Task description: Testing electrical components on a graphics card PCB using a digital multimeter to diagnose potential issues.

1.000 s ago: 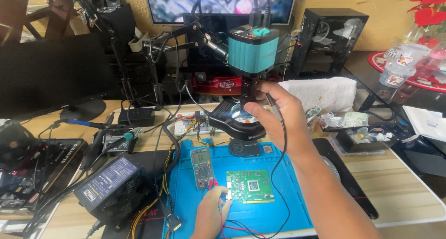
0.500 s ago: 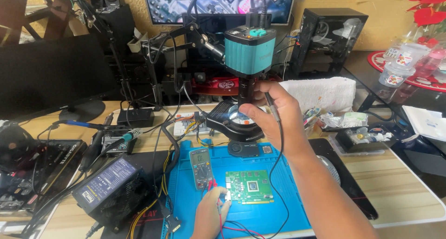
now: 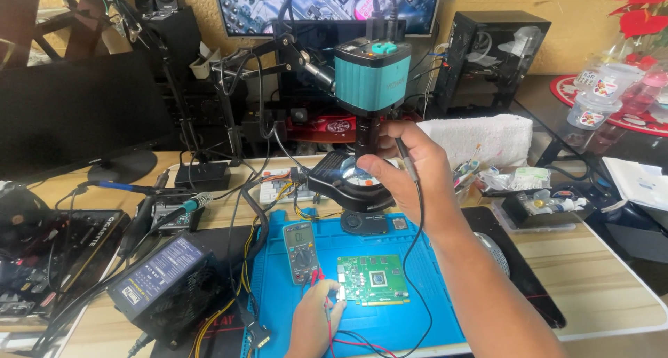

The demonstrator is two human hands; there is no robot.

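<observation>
R hand (image 3: 407, 166) fingers round microscope lens (image 3: 367, 137)

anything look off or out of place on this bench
Nothing looks damaged or spilled. The green circuit board lies flat on the blue mat, the multimeter beside it. The left hand holds a red probe at the board's edge; the right hand grips the microscope barrel. Wires are tangled at left.
</observation>
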